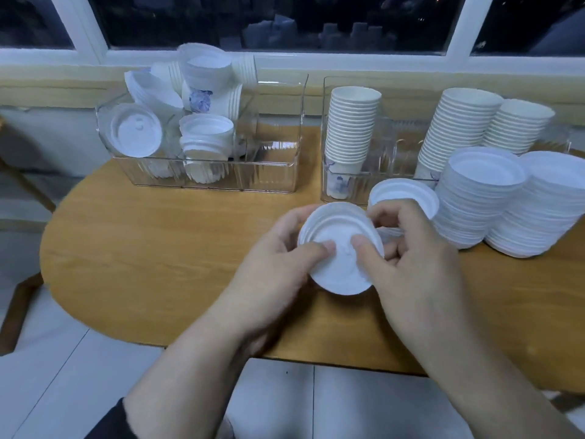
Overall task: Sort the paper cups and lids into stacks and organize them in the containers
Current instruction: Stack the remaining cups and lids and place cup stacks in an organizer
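Both hands hold a white lid [338, 267] above the middle of the wooden table [152, 248]. My left hand [278, 258] grips its left rim with the thumb on top. My right hand [408, 248] pinches its right side, thumb pressed on the lid. A short lid stack [408, 194] sits just behind my right hand. Two tall lid stacks [481, 198] [550, 204] stand at the right. A clear container [278, 172] at the back left holds jumbled cups and lids [196, 112]. A second clear container [326, 137] holds a stack of paper cups [351, 125].
Two more cup stacks [456, 128] [519, 125] stand at the back right, behind the lid stacks. A window ledge [348, 64] runs behind the containers. The table's near edge curves over a tiled floor [63, 359]. The right half of the left container is bare.
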A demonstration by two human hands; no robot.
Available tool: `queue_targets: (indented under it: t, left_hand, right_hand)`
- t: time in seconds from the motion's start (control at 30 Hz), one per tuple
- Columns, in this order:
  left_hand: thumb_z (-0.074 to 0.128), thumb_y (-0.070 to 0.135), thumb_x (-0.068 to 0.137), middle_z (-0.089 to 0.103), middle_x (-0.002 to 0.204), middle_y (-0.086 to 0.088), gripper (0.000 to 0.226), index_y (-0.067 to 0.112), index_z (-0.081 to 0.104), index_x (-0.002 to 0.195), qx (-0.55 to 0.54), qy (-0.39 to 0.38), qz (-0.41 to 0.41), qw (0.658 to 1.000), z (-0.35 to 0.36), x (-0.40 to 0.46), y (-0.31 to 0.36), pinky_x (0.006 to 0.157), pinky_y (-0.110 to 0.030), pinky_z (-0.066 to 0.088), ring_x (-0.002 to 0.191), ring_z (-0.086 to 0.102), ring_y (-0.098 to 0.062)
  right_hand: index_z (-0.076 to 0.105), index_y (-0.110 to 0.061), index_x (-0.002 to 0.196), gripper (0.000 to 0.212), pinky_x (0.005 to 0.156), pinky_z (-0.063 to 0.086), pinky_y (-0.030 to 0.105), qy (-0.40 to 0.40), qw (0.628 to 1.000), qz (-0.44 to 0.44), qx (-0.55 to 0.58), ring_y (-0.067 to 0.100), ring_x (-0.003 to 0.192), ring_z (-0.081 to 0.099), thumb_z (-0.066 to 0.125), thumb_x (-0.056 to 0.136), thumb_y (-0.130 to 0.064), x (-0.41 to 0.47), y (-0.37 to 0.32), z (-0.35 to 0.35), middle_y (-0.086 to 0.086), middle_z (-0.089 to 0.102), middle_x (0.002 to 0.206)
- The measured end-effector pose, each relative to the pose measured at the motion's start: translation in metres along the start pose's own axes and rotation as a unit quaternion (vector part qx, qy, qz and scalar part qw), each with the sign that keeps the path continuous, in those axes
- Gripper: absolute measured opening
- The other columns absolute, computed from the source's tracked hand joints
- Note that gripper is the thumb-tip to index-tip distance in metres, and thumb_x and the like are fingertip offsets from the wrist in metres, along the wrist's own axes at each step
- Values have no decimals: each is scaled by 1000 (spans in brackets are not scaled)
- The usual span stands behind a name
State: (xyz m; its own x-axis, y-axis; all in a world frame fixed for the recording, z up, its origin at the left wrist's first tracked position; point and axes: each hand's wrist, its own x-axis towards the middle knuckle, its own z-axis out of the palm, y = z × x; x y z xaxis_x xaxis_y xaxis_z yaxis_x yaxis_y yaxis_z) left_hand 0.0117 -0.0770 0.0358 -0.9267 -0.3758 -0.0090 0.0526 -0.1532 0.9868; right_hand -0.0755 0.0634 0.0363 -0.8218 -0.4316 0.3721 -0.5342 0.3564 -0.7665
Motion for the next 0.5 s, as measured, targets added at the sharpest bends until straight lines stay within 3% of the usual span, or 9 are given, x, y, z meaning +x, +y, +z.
queue_targets:
  t: [0.07, 0.17, 0.23, 0.3, 0.5]
  left_hand:
    - [56, 4, 97, 73, 115, -1, 36, 23, 64, 126, 25, 6, 32, 999, -2, 3, -3, 87, -29, 52, 106, 68, -16]
    - [62, 15, 98, 73, 111, 7, 31, 29, 62, 126, 105, 2, 66, 992, -4, 4, -3, 82, -19, 50, 102, 67, -7]
    - [65, 19, 95, 73, 109, 12, 36, 32, 59, 128, 174, 1, 76, 982, -3, 4, -5, 82, -13, 48, 100, 67, -2]
    - [67, 20, 94, 73, 104, 15, 34, 32, 61, 125, 213, 25, 86, 973, -1, 4, -8, 78, -9, 47, 94, 67, 2]
    - [62, 23, 98, 75, 94, 12, 12, 28, 72, 103, 192, 79, 80, 975, 0, 8, -13, 71, -13, 49, 86, 67, -2]
  right_hand:
    - [48, -53, 122, 42, 64, 46, 18, -9, 1000, 3, 17, 4, 69, 61, 67, 87, -37, -2, 4, 0, -27, 62, 94]
    - [43, -45, 142, 53, 74, 47, 12, -42, 999, -11, 4, -1, 83, 62, 59, 92, -42, -8, 11, 0, -32, 62, 107]
    - [51, -37, 141, 46, 89, 44, 12, -61, 998, -28, -9, -5, 106, 57, 55, 95, -40, -12, 15, 4, -27, 61, 117]
    - [54, -34, 139, 43, 90, 38, 4, -69, 997, -34, -13, -7, 112, 50, 54, 96, -39, -14, 18, 7, -26, 57, 117]
    - [50, -44, 137, 55, 86, 41, 14, -144, 989, -16, 37, -10, 93, 53, 67, 85, -45, -15, 27, 6, -30, 58, 114]
